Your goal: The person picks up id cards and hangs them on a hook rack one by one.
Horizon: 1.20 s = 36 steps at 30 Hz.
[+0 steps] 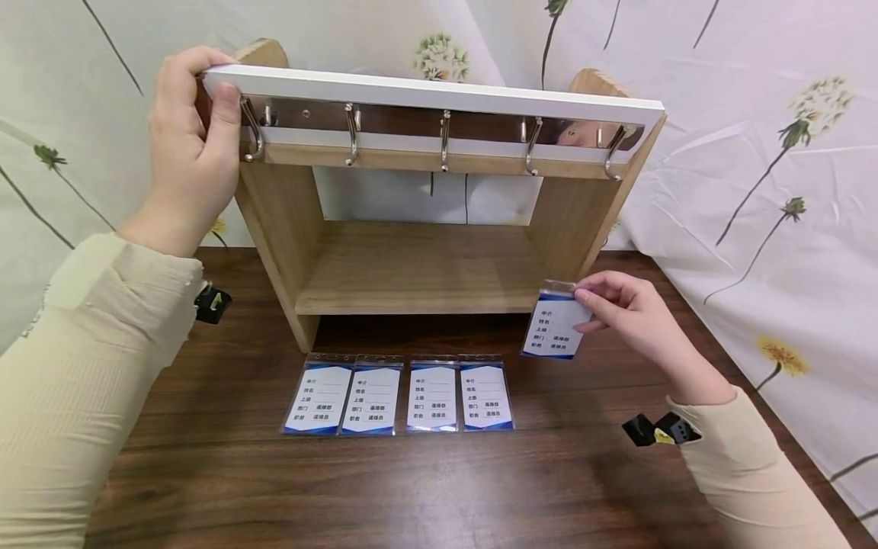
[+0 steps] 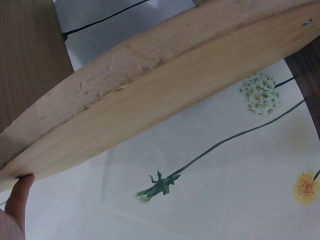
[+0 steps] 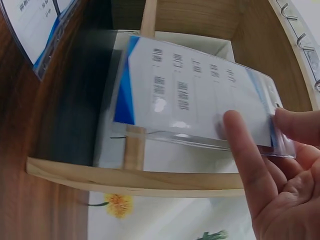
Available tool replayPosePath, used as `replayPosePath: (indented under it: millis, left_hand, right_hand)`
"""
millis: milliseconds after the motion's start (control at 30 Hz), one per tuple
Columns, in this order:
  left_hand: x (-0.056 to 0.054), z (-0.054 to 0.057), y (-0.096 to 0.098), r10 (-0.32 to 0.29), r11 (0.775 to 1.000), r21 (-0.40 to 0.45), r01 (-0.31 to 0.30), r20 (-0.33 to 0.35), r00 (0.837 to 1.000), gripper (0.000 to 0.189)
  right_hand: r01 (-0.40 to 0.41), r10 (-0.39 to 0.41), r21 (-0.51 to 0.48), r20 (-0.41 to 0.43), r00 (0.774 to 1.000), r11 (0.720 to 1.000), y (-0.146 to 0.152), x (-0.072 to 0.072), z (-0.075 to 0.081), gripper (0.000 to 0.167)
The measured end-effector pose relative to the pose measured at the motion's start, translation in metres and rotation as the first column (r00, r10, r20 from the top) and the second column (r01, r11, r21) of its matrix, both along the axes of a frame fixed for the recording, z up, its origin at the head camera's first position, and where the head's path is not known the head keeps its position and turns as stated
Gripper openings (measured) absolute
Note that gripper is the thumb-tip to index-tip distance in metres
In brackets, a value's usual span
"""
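Observation:
My left hand [image 1: 195, 141] grips the top left corner of a wooden rack [image 1: 425, 263], thumb on the front of its white rail [image 1: 439, 89]. In the left wrist view, a finger of that hand touches the wooden side panel [image 2: 165, 95]. Beside the rack's right side, my right hand [image 1: 627, 313] pinches a badge in a clear plastic sleeve [image 1: 551, 324] by its upper edge, tilted above the table. The right wrist view shows the thumb and fingers on the badge's end. Several metal hooks [image 1: 445, 141] line the rail, with nothing hanging on them.
Several similar badges [image 1: 370, 400] lie in a row on the dark wooden table [image 1: 439, 488] before the rack. A floral cloth [image 1: 754, 191] hangs behind and along the right side. A black strap piece [image 1: 661, 431] sits at the right wrist.

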State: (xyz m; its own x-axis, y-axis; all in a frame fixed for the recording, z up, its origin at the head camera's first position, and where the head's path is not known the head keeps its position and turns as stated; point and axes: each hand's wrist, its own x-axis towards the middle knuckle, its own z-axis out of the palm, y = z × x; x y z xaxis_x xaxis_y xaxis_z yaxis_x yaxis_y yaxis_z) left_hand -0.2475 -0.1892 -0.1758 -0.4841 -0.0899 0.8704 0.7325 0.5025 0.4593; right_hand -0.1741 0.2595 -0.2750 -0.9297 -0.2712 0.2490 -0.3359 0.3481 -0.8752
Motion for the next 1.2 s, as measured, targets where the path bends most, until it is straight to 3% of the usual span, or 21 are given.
replayPosePath:
  millis: [133,300,567,1000,1200]
  left_hand:
    - [0.001,0.0,0.0,0.002,1.0,-0.019,-0.002,-0.01,1.0,0.029]
    - [0.002,0.001,0.001,0.014,1.0,-0.02,-0.014,0.001,1.0,0.028]
    - [0.001,0.001,0.001,0.023,0.999,-0.03,-0.023,0.001,1.0,0.032]
    - [0.001,0.0,0.0,0.016,1.0,-0.002,-0.016,0.004,1.0,0.024]
    - [0.001,0.001,0.001,0.009,1.0,-0.001,-0.009,0.003,1.0,0.025]
  right_hand:
    - [0.008,-0.009,-0.035,-0.037,0.999,0.999,0.002,-0.002,0.011,0.008]
    - [0.007,-0.015,-0.099,-0.079,0.997,0.995,0.004,-0.004,0.025,0.016]
    - [0.037,-0.053,-0.097,-0.16,0.986,0.995,0.001,-0.008,0.047,0.021]
    - [0.024,-0.06,-0.191,-0.183,0.981,0.981,-0.006,-0.009,0.079,0.012]
    - [0.048,-0.094,-0.198,-0.232,0.968,0.979,-0.006,-0.012,0.089,0.01]
